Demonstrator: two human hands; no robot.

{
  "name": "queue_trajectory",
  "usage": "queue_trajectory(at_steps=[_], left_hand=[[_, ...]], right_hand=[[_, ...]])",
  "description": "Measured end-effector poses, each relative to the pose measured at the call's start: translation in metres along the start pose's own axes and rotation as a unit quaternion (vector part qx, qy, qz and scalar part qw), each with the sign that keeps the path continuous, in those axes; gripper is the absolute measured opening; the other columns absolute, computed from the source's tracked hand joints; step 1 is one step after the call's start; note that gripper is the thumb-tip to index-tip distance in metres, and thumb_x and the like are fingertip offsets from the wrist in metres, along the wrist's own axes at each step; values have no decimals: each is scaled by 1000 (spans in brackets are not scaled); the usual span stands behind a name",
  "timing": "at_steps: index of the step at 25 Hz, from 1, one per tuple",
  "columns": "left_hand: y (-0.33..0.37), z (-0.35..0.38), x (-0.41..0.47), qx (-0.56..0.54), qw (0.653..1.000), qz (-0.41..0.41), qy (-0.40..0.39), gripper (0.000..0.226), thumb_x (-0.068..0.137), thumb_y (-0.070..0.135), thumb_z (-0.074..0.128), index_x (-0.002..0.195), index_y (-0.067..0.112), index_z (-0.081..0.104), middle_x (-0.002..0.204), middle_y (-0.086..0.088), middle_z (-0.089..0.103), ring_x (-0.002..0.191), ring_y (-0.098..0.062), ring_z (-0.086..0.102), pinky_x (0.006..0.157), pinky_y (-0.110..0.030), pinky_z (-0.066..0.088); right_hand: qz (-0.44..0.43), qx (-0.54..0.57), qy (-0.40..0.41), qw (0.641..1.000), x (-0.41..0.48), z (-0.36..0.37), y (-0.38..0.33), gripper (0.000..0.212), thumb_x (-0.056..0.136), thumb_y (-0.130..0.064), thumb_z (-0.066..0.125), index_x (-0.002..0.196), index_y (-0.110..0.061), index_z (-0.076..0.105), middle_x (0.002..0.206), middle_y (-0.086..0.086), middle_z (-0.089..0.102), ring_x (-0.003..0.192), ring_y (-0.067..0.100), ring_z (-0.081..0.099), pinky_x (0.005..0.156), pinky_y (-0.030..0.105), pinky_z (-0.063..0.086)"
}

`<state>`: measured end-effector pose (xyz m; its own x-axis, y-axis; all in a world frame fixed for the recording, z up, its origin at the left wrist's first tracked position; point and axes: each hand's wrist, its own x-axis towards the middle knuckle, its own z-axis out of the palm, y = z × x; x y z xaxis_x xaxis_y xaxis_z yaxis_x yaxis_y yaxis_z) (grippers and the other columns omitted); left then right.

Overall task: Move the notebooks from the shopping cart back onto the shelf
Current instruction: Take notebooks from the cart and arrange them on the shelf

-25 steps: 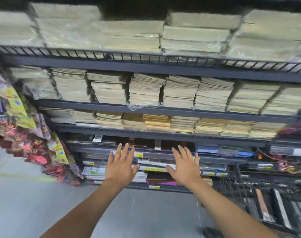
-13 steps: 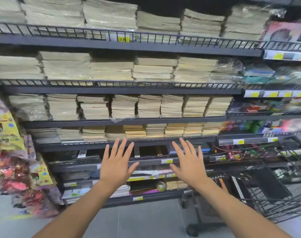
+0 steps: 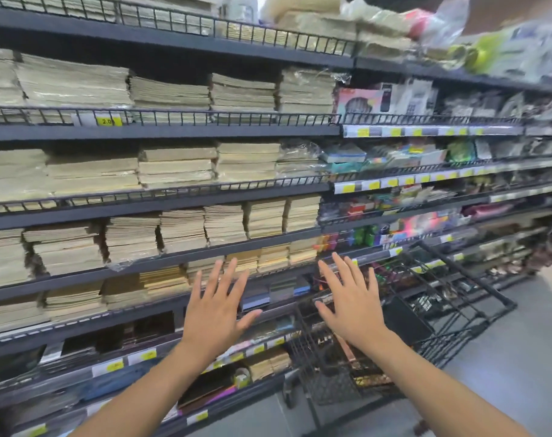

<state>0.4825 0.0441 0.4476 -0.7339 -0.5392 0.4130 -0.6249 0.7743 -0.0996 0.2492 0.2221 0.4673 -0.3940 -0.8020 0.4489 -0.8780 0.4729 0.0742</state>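
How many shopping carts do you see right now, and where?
1. The black wire shopping cart stands at lower right, beside the shelf, partly behind the right hand. Part of its basket is hidden; others could sit outside the frame.

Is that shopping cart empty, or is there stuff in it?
Not empty: flat items lie at the bottom of the shopping cart, seen through its wire side; too blurred to identify.
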Motion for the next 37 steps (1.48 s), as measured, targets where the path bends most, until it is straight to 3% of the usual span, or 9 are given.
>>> queue_trajectory(at_steps=[10,15,22,29,33,36,37], left_hand=[[195,39,114,-44,998,30,-15,84,93,79,25,158,25,31,166,-7,27,154,-31,18,119,-60,22],[259,75,152,-59,997,23,-41,84,92,79,22,158,29,29,167,-4,21,156,-29,13,121,-60,21],[289,152,211,-69,993,9,-100,85,92,80,21,161,30,19,168,-2,7,156,-27,2,123,-58,14],[286,250,288,-91,976,-11,-197,83,93,76,24,160,26,24,169,-5,11,156,-29,1,124,-57,15],[291,300,312,-107,964,-22,-244,87,90,75,17,156,22,37,165,-7,24,153,-29,9,120,-57,22],[302,341,317,-115,948,-31,-295,92,85,76,10,161,24,16,168,-4,4,155,-30,0,124,-55,10],[306,355,317,-117,945,-44,-302,92,86,76,12,160,23,17,167,-5,8,155,-31,4,124,-55,10]], right_hand=[[75,-36,-32,996,-9,16,217,80,86,-66,50,157,-31,33,166,3,28,152,27,28,118,63,22],[82,-37,-67,994,-2,44,285,81,85,-65,52,156,-31,33,164,2,32,150,26,31,118,63,23],[70,-13,-121,990,46,120,329,81,88,-65,50,158,-32,28,167,1,25,153,26,25,118,62,19],[76,15,-207,975,119,213,353,82,91,-69,39,161,-32,16,169,0,14,155,24,15,122,59,13],[68,47,-264,961,143,260,362,81,93,-67,39,161,-34,10,170,-3,6,156,23,9,123,57,8],[53,51,-290,954,155,301,374,81,91,-68,36,161,-33,16,170,-1,12,155,26,17,122,59,14],[46,54,-312,948,156,318,379,81,91,-68,35,161,-33,13,170,-1,11,156,25,15,123,58,13]])
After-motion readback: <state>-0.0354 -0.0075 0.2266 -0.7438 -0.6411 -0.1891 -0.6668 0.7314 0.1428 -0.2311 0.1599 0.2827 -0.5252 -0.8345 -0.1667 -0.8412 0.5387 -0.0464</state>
